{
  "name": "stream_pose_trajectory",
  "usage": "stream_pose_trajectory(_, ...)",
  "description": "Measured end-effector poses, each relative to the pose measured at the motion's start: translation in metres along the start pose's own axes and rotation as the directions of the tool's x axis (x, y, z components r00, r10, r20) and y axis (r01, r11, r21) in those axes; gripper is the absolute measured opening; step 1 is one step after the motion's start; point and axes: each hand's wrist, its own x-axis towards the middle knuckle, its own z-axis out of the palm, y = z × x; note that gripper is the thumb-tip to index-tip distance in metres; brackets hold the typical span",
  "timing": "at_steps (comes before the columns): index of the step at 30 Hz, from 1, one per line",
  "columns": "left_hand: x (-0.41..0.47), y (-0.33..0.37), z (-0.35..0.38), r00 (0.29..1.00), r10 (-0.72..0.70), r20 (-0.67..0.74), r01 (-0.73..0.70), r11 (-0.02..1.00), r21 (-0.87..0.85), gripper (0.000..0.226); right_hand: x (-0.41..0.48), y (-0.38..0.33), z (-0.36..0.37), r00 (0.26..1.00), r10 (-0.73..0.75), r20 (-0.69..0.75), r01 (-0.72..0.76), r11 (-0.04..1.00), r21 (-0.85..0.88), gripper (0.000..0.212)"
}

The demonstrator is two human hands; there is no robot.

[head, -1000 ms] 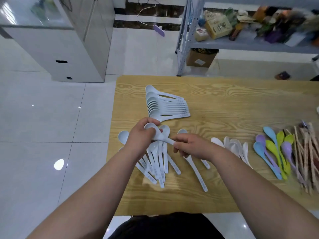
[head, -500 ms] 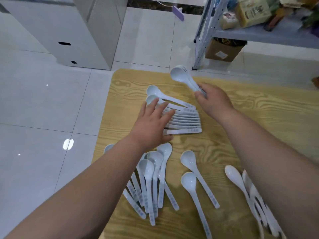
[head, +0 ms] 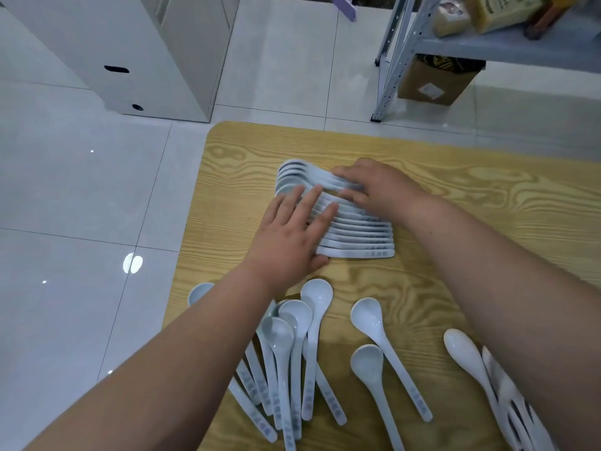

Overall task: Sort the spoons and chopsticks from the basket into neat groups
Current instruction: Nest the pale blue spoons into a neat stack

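Right grip (head: 374, 187) maybe pinching spoon (head: 309, 172); left grip (head: 292, 236) covers row (head: 364, 244).

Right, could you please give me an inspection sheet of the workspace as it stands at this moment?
Surface: wooden table, light grain, rounded corner.
Job's things: neat row of white spoons; loose pile of spoons nearer the person; two single spoons beside it; spoon bunch at the right. No chopsticks or basket in view.
Clutter: nothing seen.
Grippers: left hand lies flat on the row, fingers straight; right hand rests on the handles at the row's far end, grip unclear.
Cables: nothing seen.
Surroundings: tiled floor, white cabinet, metal shelf, cardboard box beneath it.
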Motion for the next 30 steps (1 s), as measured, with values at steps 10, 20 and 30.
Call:
stream_pose_trajectory(10,-0.001,-0.002,0.008,0.989,-0.143,-0.038,0.132,0.971,-0.199,0.114,-0.045,-0.011,0.017,0.995,-0.033,0.089,0.047,0.986,-0.158,0.103)
stream_pose_trajectory(20,-0.003,-0.001,0.009,0.984,-0.171,-0.056,0.146,0.941,-0.305,0.114,-0.058,-0.002,0.042,0.994,-0.076,0.075,0.093,0.963,-0.252,0.129)
stream_pose_trajectory(30,0.006,-0.023,-0.001,0.982,-0.172,0.078,0.189,0.894,-0.406,0.141,-0.052,0.002,0.037,0.993,-0.094,0.066,0.107,0.968,-0.228,0.129)
